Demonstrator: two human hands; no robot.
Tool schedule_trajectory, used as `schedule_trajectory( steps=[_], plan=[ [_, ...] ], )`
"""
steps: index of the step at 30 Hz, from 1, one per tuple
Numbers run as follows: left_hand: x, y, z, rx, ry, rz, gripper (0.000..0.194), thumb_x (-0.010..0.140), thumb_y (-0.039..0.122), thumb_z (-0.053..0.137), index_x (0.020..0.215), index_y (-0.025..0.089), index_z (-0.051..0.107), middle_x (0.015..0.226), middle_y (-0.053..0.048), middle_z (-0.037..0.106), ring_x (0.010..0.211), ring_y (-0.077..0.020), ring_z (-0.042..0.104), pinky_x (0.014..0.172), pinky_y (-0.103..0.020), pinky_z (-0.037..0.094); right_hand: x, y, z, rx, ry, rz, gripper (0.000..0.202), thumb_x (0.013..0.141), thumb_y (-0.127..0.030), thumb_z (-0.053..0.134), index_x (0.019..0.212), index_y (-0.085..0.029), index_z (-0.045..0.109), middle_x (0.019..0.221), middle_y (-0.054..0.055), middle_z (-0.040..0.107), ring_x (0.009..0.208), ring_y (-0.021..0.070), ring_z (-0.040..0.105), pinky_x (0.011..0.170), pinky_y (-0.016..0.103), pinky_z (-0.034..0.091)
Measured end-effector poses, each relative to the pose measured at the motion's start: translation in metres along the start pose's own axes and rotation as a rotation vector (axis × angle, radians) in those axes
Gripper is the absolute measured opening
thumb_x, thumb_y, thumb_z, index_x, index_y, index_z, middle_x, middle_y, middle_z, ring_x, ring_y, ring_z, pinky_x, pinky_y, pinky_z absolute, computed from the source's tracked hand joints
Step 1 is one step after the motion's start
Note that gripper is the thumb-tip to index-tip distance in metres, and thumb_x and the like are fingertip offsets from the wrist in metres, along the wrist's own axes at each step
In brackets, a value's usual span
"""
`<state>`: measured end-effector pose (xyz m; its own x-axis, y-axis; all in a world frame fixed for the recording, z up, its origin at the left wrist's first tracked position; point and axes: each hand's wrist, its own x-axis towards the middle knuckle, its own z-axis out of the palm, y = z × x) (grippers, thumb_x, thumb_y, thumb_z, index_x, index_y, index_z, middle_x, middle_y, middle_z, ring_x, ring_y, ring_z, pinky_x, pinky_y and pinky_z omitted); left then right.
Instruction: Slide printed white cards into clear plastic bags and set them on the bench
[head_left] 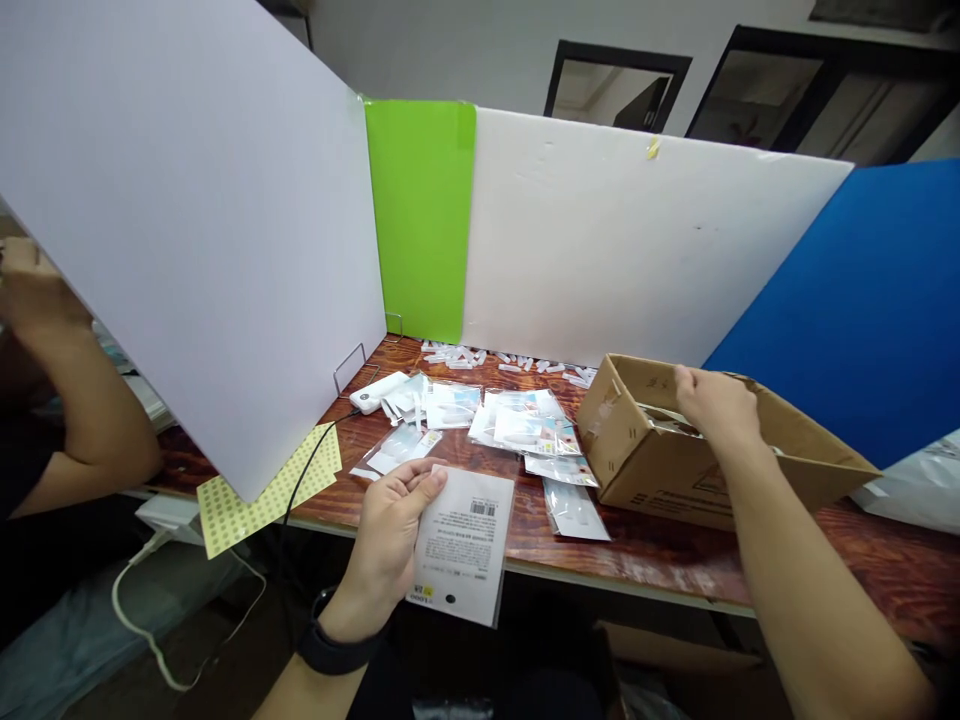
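Note:
Between the thumb and fingers of my left hand (397, 530) is a flat card packet (465, 545) in a clear sleeve. Its printed side faces me, with a barcode and a small yellow mark. My right hand (718, 405) reaches over the near wall of an open cardboard box (667, 475), fingers curled down inside. What those fingers grip is hidden; white packets show partly in the box. Several similar clear packets (525, 420) lie overlapping on the table, left of the box. One more packet (574, 508) lies near the front edge.
Small white plastic pieces (457, 356) lie scattered along the back. A white device (379, 392) with a black cable sits beside yellow sticker sheets (270, 490). White, green and blue panels (420, 220) surround the wooden table (637, 555). Another person's arm (82, 400) shows at left.

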<state>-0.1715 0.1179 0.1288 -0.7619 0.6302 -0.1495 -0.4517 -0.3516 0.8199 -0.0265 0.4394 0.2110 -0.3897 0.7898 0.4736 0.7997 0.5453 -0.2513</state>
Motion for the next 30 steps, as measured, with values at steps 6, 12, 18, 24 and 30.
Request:
schedule_trajectory(
  steps=[6,12,18,24,30],
  plan=[
    [-0.003,-0.005,0.014,-0.050,0.009,-0.008,0.022,0.063,0.023,0.074,0.077,0.013,0.060,0.060,0.001,0.067,0.056,-0.0139,0.064,0.058,-0.024,0.051,-0.112,-0.067,0.002,0.879,-0.483,-0.206,0.039,0.086,-0.045,0.044,0.107,-0.016,0.060,0.092,0.009,0.069,0.081,0.0206,0.065,0.071,0.034,0.052],
    [-0.015,-0.011,0.020,-0.033,-0.018,-0.039,0.021,0.064,0.021,0.073,0.079,0.014,0.060,0.062,0.000,0.067,0.058,-0.0146,0.064,0.058,-0.024,0.050,-0.177,-0.093,0.019,1.334,-0.781,0.003,0.023,0.076,-0.036,0.064,0.088,-0.017,0.069,0.081,0.004,0.071,0.076,0.0177,0.064,0.069,0.029,0.051],
    [-0.032,-0.011,0.005,0.023,-0.067,-0.164,0.013,0.070,0.022,0.068,0.077,0.013,0.061,0.059,0.000,0.065,0.054,-0.0109,0.060,0.053,-0.020,0.046,-0.185,-0.078,0.018,1.407,-0.879,0.128,0.018,0.073,-0.031,0.068,0.086,-0.019,0.071,0.081,0.003,0.071,0.072,0.0148,0.064,0.067,0.026,0.051],
    [-0.059,-0.021,-0.020,0.253,-0.110,-0.254,0.012,0.072,0.022,0.067,0.076,0.011,0.062,0.060,-0.001,0.066,0.053,-0.0090,0.057,0.052,-0.018,0.043,-0.217,-0.063,0.013,1.302,-0.992,0.138,0.019,0.075,-0.031,0.065,0.090,-0.021,0.071,0.075,0.000,0.071,0.064,0.0123,0.062,0.060,0.022,0.049],
    [-0.087,-0.046,-0.049,0.242,-0.104,-0.472,0.049,0.074,0.022,0.066,0.121,0.019,0.051,0.061,0.000,0.071,0.056,-0.0121,0.062,0.058,-0.025,0.049,-0.264,-0.045,0.023,1.195,-1.057,0.160,0.022,0.079,-0.029,0.061,0.098,-0.023,0.069,0.085,0.002,0.072,0.075,0.0171,0.065,0.068,0.027,0.051]
  ],
)
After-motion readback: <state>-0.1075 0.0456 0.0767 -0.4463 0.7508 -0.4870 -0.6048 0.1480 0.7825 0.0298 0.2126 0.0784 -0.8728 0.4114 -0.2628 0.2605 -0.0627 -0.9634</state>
